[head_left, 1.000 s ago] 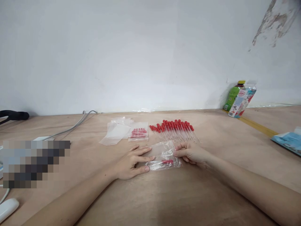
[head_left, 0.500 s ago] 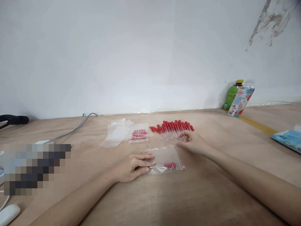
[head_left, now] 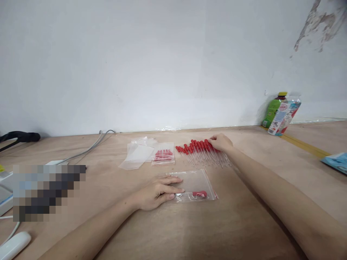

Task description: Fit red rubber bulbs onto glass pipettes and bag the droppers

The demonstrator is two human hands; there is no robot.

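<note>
My left hand (head_left: 158,193) lies with fingers stretched out across the left part of a clear zip bag (head_left: 189,178), pressing it on the table. Inside the bag is one dropper (head_left: 199,194) with a red bulb and a thin clear tube; the fingers hide part of the tube. Farther back, a row of red-bulbed droppers (head_left: 196,146) lies side by side, tubes toward me. At the right end of this row my right hand (head_left: 221,142) is closed in a pinch at a red bulb, covering some of the other bulbs.
Behind my left hand lies a zip bag with several red-bulbed droppers (head_left: 163,155), beside flat clear bags (head_left: 139,153). Bottles (head_left: 283,113) lean at the wall on the right, near a blue packet (head_left: 336,162). Grey cables (head_left: 89,146) and a white object (head_left: 15,245) are on the left.
My right hand has moved from the droppers' tubes back to the red bulbs at the row's right end. My left hand stays on the bag. The whole view has shifted slightly.
</note>
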